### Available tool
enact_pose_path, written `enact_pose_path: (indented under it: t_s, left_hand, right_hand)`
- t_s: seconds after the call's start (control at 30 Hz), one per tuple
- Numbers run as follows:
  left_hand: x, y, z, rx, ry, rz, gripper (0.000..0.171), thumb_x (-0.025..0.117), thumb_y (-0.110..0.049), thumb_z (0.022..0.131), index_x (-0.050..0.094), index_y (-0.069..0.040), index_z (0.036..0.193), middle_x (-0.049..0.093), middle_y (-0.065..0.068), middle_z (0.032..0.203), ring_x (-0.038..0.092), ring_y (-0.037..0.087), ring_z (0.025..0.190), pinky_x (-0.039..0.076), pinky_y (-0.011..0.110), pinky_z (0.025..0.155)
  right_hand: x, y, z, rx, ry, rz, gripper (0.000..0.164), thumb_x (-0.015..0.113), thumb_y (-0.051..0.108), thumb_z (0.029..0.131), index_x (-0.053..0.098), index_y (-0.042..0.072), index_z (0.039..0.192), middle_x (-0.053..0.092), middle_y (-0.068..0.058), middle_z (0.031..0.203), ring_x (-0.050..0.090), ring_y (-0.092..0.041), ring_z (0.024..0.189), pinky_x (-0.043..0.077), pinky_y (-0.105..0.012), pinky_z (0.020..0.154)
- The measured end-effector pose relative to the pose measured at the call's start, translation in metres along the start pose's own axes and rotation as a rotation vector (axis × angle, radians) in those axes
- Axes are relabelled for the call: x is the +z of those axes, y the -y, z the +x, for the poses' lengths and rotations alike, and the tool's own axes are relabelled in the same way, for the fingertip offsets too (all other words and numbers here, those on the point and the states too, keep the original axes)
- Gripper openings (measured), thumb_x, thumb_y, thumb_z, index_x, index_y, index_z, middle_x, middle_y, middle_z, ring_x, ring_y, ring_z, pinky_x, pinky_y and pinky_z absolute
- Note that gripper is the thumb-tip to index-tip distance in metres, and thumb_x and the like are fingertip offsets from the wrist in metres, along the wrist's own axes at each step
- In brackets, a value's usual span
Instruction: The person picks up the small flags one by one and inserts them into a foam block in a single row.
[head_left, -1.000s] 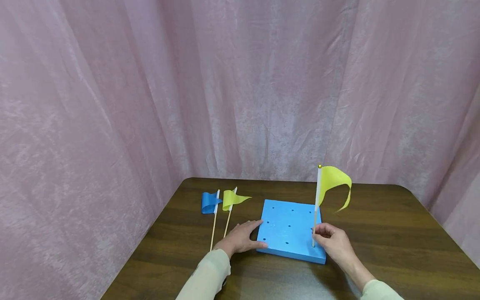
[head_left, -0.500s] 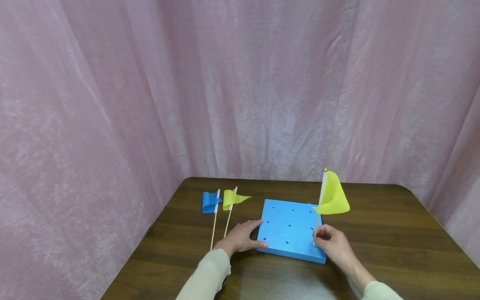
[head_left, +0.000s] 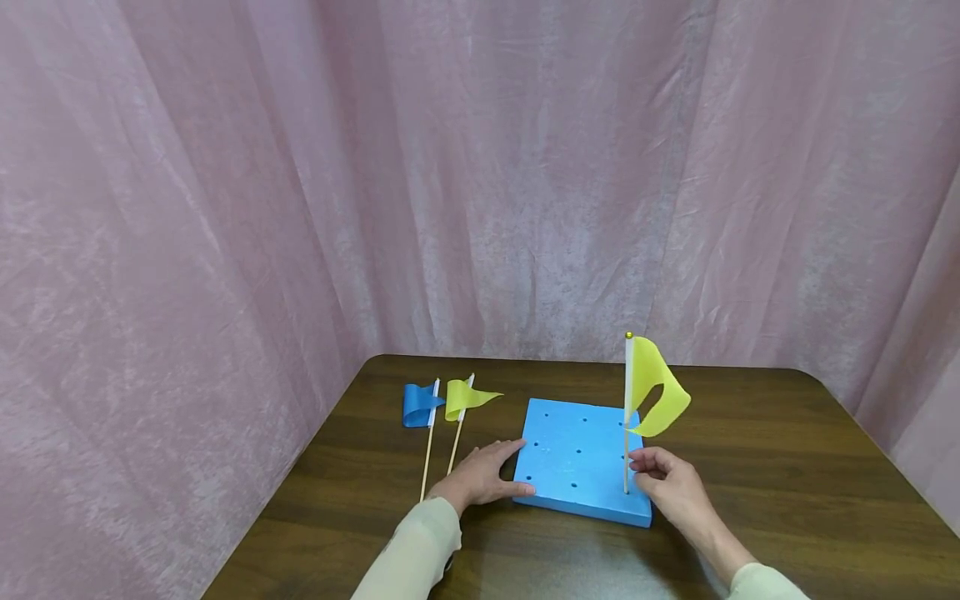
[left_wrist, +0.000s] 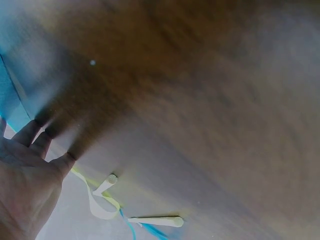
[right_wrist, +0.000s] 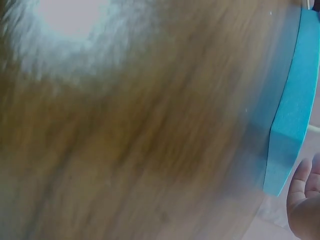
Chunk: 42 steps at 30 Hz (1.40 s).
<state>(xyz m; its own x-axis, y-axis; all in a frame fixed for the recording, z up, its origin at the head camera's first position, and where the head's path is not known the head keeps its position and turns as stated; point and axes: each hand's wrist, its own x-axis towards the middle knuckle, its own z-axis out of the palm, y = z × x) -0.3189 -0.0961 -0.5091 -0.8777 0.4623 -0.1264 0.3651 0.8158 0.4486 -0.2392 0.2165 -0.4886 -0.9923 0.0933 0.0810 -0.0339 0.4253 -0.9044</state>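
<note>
A blue board (head_left: 555,467) with several small holes lies on the table. Near its front right corner a yellow pennant flag (head_left: 647,392) stands upright, the lower end of its wooden stick in the board. My right hand (head_left: 675,492) is just right of that stick, thumb and index finger parted and slightly off it. My left hand (head_left: 487,479) rests spread at the board's left edge, fingers and thumb straight along it; the left wrist view shows these fingers (left_wrist: 40,137) extended by the board's side. Only part of the right hand (right_wrist: 307,195) shows in the right wrist view.
Left of the board lie a blue flag (head_left: 422,406) and another yellow flag (head_left: 465,400) on wooden sticks, their lower ends running toward my left wrist. A pink curtain (head_left: 525,183) hangs behind the brown table (head_left: 765,467).
The standing flag leaned right half a second ago and is now upright, its cloth swung. My right thumb and index finger have come off the stick. The left hand has not moved.
</note>
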Motion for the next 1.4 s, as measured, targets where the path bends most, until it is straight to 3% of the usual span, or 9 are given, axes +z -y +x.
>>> enact_pose_path:
  t_s: [0.2, 0.33, 0.43, 0.57, 1.07, 1.4]
  left_hand:
    - [0.001, 0.0, 0.001, -0.001, -0.003, 0.003, 0.09, 0.066, -0.07, 0.08, 0.032, -0.034, 0.155, 0.036, 0.003, 0.158, 0.029, 0.026, 0.146, 0.019, 0.052, 0.118]
    - [0.001, 0.001, 0.002, 0.0, -0.005, 0.006, 0.09, 0.066, -0.07, 0.08, 0.033, -0.034, 0.155, 0.036, 0.003, 0.157, 0.029, 0.026, 0.146, 0.019, 0.051, 0.118]
    - [0.001, 0.001, 0.002, 0.004, -0.004, 0.012, 0.09, 0.066, -0.07, 0.08, 0.033, -0.034, 0.155, 0.036, 0.004, 0.157, 0.03, 0.026, 0.145, 0.02, 0.052, 0.118]
    - [-0.001, -0.001, 0.003, 0.007, -0.003, 0.018, 0.09, 0.067, -0.07, 0.08, 0.033, -0.033, 0.155, 0.037, 0.004, 0.156, 0.031, 0.027, 0.145, 0.021, 0.052, 0.117]
    - [-0.004, -0.005, 0.0, -0.009, -0.004, -0.035, 0.094, 0.071, -0.068, 0.078, 0.035, -0.027, 0.155, 0.042, 0.004, 0.154, 0.038, 0.029, 0.14, 0.034, 0.056, 0.109]
    - [-0.016, 0.004, 0.001, -0.033, -0.112, -0.108, 0.09, 0.062, -0.07, 0.084, 0.038, -0.02, 0.154, 0.04, 0.008, 0.155, 0.035, 0.031, 0.142, 0.033, 0.056, 0.111]
  right_hand:
    - [-0.013, -0.003, 0.002, 0.007, 0.014, -0.064, 0.033, 0.064, 0.01, 0.095, 0.063, -0.001, 0.126, 0.065, -0.018, 0.119, 0.06, -0.03, 0.108, 0.052, -0.029, 0.081]
    - [-0.022, -0.009, 0.006, -0.008, 0.071, -0.139, 0.047, 0.066, 0.022, 0.096, 0.056, -0.001, 0.136, 0.057, -0.024, 0.133, 0.055, -0.04, 0.12, 0.051, -0.046, 0.093]
    - [-0.029, -0.013, 0.008, -0.005, 0.132, -0.212, 0.059, 0.066, 0.032, 0.096, 0.048, 0.001, 0.143, 0.048, -0.026, 0.143, 0.044, -0.047, 0.13, 0.041, -0.061, 0.099]
    - [-0.036, -0.018, 0.009, -0.008, 0.193, -0.299, 0.071, 0.066, 0.043, 0.094, 0.043, 0.003, 0.148, 0.04, -0.027, 0.149, 0.033, -0.051, 0.136, 0.032, -0.071, 0.1]
    - [-0.033, -0.036, 0.008, -0.013, 0.249, -0.358, 0.083, 0.069, 0.053, 0.088, 0.042, 0.003, 0.149, 0.037, -0.033, 0.148, 0.032, -0.055, 0.134, 0.033, -0.071, 0.099]
    - [-0.03, -0.038, 0.007, -0.042, 0.255, -0.4, 0.078, 0.07, 0.05, 0.088, 0.047, 0.004, 0.146, 0.044, -0.031, 0.144, 0.035, -0.056, 0.132, 0.032, -0.073, 0.098]
